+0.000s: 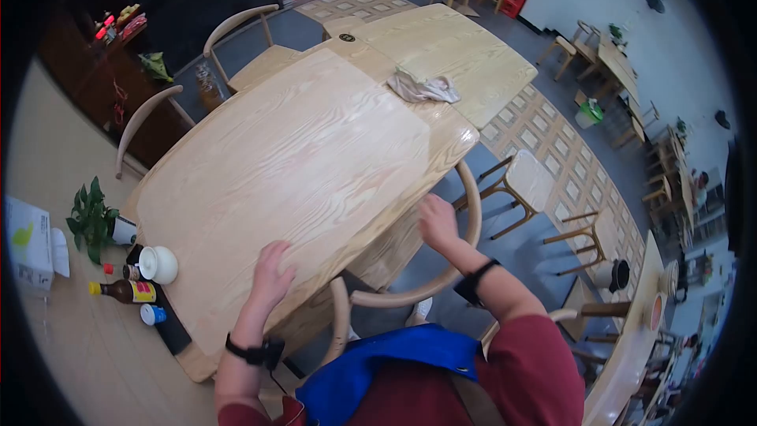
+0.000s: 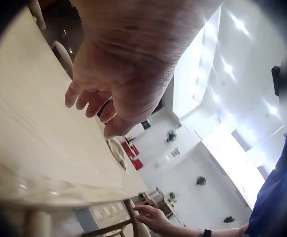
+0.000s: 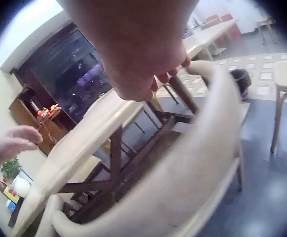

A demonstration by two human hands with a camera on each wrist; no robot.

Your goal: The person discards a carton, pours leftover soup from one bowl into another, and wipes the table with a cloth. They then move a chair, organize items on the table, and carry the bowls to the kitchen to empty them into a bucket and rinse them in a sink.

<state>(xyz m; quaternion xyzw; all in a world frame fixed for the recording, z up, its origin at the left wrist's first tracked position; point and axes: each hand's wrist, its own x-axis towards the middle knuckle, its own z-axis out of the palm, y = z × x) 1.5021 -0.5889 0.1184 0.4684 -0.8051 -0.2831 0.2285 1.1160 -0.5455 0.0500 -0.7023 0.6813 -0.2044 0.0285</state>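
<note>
My left hand (image 1: 272, 272) hovers above the near edge of the pale wooden table (image 1: 292, 142), its fingers loosely bent with nothing between them. In the left wrist view the left hand's fingers (image 2: 96, 101) hang relaxed over the tabletop. Farther right, my right hand (image 1: 438, 221) is beside the table edge, near the curved back of a wooden chair (image 1: 473, 221). The right wrist view has its loosely curled, empty fingers (image 3: 170, 74) above the chair back (image 3: 197, 143). A crumpled whitish cloth (image 1: 422, 87) lies at the table's far right part.
At the left end stand a white lidded pot (image 1: 159, 265), a dark sauce bottle (image 1: 126, 290), a blue-and-white jar (image 1: 153, 314) and a potted plant (image 1: 93, 217). Chairs line the far side. A stool (image 1: 524, 181) is on the floor to the right.
</note>
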